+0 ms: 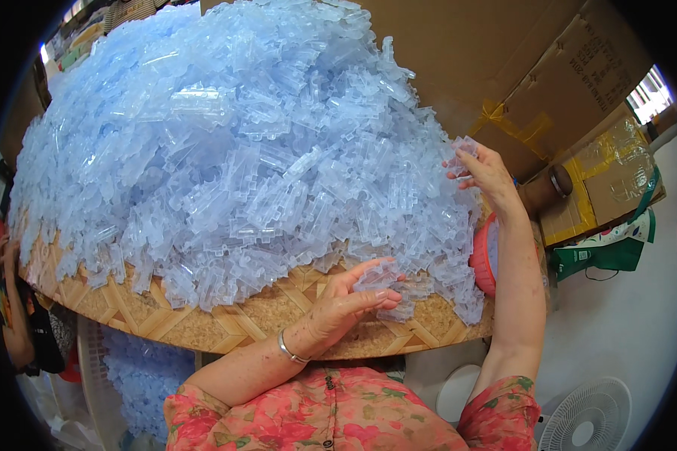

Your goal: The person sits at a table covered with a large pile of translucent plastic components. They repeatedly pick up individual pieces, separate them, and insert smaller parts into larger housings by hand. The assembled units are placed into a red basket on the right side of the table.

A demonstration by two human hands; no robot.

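Observation:
A large heap of clear, bluish plastic pieces [226, 165] is piled on a wooden table [278, 312] with a patterned top. By the table's near edge, my left hand [342, 304], with a silver bangle at its wrist, has a few clear plastic pieces [376, 276] between thumb and fingers. More pieces lie just under its fingertips. My right hand [487, 180] is raised at the heap's right side, its thumb and fingers closed on a clear plastic piece [465, 147]. The exact shape of the held pieces is hard to make out.
A red plastic basin [486, 257] stands beneath my right forearm. Cardboard boxes [602, 177] with yellow tape rise at the right, near a green bag [605, 252]. A white fan [590, 417] is at lower right. At the left edge shows another person's arm [13, 301].

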